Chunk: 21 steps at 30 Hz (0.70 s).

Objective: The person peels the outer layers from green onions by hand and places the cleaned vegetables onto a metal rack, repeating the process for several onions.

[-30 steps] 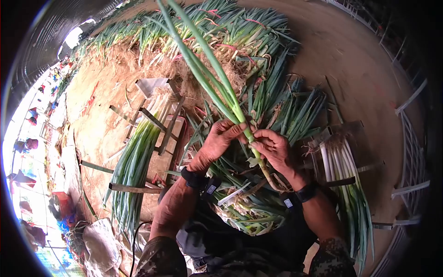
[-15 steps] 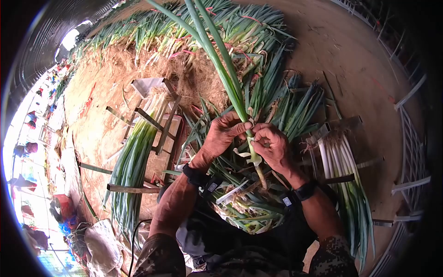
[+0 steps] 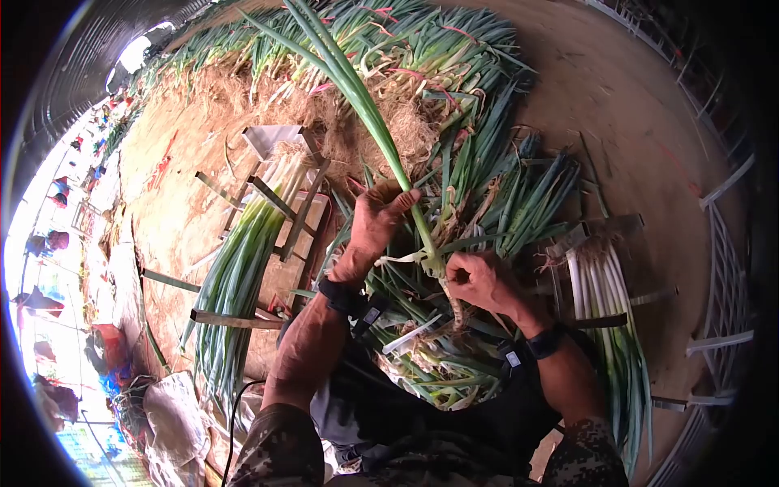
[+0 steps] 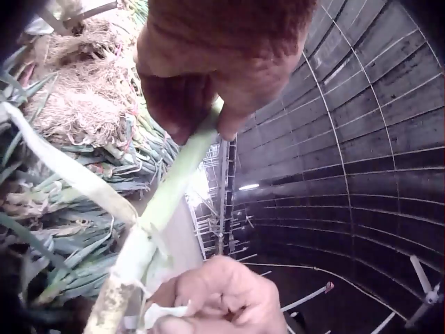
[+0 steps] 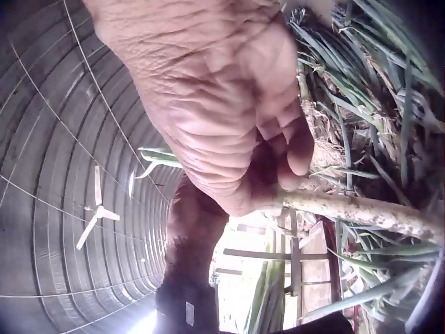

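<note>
A long green onion (image 3: pixel 361 101) slants across the middle of the head view, leaves up and root end down. The left hand (image 3: pixel 377 223) grips its stalk between thumb and fingers. Beside the lower stalk is the right hand (image 3: pixel 485 282), its fingers curled. In the left wrist view, that right hand (image 4: pixel 226 299) pinches a thin whitish strip of skin (image 4: pixel 167 313) next to the stalk (image 4: pixel 163 198), and another pale strip (image 4: pixel 76 170) hangs off the other side. The right wrist view shows the brown-speckled lower stalk (image 5: pixel 368 211); the right fingertips are partly hidden there.
Onion bundles lie in metal racks at left (image 3: pixel 239 268) and right (image 3: pixel 604 300). A large pile of onions (image 3: pixel 462 49) spans the back, with looser onions (image 3: pixel 527 203) nearer. Leaf scraps (image 3: pixel 442 373) lie heaped between the arms, before the dark-clothed lap.
The hands were close together on the stalk and have moved apart: the left slightly up and left, the right slightly down. Skin has peeled outward from the stalk, which tilts more to the left.
</note>
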Each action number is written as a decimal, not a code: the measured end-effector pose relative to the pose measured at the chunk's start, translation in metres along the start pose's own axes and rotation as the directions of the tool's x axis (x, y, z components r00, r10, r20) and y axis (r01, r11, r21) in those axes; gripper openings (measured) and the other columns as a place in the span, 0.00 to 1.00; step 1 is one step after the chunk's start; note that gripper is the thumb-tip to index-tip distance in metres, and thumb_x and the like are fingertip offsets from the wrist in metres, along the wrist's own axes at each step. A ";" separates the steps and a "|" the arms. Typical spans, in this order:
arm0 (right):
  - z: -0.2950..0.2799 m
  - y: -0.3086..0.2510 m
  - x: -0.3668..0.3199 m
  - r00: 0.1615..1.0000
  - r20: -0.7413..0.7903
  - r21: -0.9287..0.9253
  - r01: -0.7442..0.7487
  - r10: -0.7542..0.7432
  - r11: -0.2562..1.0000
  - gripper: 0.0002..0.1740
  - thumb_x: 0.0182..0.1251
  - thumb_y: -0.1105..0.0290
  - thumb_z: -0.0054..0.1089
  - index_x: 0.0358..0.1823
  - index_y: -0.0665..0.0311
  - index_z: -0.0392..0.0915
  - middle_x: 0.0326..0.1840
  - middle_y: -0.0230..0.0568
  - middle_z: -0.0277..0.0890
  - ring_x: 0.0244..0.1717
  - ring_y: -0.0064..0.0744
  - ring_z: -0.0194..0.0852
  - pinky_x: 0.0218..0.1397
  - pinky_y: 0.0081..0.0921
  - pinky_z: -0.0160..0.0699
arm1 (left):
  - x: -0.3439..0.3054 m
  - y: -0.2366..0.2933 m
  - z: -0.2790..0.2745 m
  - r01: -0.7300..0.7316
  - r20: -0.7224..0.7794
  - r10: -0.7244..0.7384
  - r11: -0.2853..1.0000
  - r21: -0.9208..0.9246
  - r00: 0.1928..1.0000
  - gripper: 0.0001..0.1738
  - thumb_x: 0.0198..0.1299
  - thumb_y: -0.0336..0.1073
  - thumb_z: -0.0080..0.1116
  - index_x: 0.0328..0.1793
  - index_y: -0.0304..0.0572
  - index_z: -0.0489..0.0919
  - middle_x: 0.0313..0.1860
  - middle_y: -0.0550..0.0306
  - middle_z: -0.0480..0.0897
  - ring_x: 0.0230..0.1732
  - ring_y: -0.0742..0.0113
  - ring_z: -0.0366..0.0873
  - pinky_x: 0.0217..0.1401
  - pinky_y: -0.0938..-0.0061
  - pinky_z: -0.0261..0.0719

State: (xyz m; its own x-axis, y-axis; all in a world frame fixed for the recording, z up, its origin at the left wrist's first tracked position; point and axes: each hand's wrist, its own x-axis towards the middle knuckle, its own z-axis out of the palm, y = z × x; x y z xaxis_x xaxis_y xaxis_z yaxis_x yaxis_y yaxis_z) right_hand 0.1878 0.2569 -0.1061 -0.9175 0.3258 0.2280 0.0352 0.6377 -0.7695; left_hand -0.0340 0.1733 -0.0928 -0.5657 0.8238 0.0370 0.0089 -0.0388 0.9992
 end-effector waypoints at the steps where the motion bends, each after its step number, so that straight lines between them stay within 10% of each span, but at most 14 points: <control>1: -0.001 0.000 0.001 0.999 0.039 0.000 -0.024 0.024 1.000 0.06 0.54 0.76 0.66 0.32 0.65 0.77 0.26 0.42 0.80 0.29 0.39 0.83 0.34 0.32 0.79 | -0.004 0.001 0.005 0.001 -0.023 0.000 1.000 0.016 1.000 0.17 0.63 0.43 0.70 0.45 0.35 0.84 0.32 0.65 0.83 0.31 0.79 0.76 0.35 0.80 0.74; 9: 0.016 0.013 -0.018 0.892 0.441 -0.034 -0.095 0.100 0.995 0.08 0.51 0.67 0.66 0.29 0.62 0.80 0.25 0.41 0.81 0.28 0.40 0.82 0.34 0.35 0.77 | 0.001 -0.002 -0.012 -0.076 -0.175 0.064 0.995 -0.063 0.982 0.15 0.65 0.42 0.67 0.45 0.37 0.83 0.32 0.62 0.84 0.29 0.76 0.79 0.31 0.80 0.76; 13: 0.030 0.020 -0.034 0.627 0.720 -0.288 -0.117 0.296 0.950 0.08 0.51 0.65 0.68 0.31 0.59 0.84 0.26 0.39 0.83 0.30 0.38 0.83 0.36 0.35 0.78 | 0.018 -0.007 -0.042 -0.138 -0.272 0.100 0.983 -0.122 0.957 0.12 0.66 0.41 0.66 0.42 0.38 0.83 0.30 0.62 0.83 0.29 0.76 0.77 0.32 0.79 0.76; 17: 0.021 0.016 -0.024 0.928 0.357 0.050 -0.136 0.110 0.989 0.12 0.57 0.63 0.72 0.39 0.61 0.85 0.30 0.37 0.83 0.30 0.32 0.82 0.37 0.31 0.79 | 0.014 0.001 -0.042 -0.132 -0.264 0.099 0.985 -0.108 0.959 0.12 0.65 0.41 0.68 0.42 0.38 0.83 0.29 0.61 0.83 0.28 0.76 0.78 0.32 0.79 0.78; 21: 0.013 -0.021 0.010 0.972 -0.185 0.108 -0.129 0.148 0.986 0.13 0.56 0.73 0.72 0.44 0.62 0.83 0.36 0.37 0.83 0.33 0.29 0.82 0.37 0.27 0.80 | 0.007 -0.001 -0.010 -0.116 -0.208 0.087 0.984 -0.133 0.974 0.12 0.60 0.37 0.73 0.40 0.39 0.81 0.29 0.62 0.83 0.25 0.77 0.77 0.29 0.80 0.77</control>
State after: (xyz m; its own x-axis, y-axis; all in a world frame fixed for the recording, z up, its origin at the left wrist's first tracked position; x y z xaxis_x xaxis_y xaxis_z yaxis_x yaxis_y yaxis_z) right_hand 0.1729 0.2376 -0.0953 -0.8130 0.5399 0.2180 0.1107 0.5108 -0.8525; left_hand -0.0462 0.1740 -0.0938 -0.7220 0.6815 0.1195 -0.0357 -0.2091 0.9772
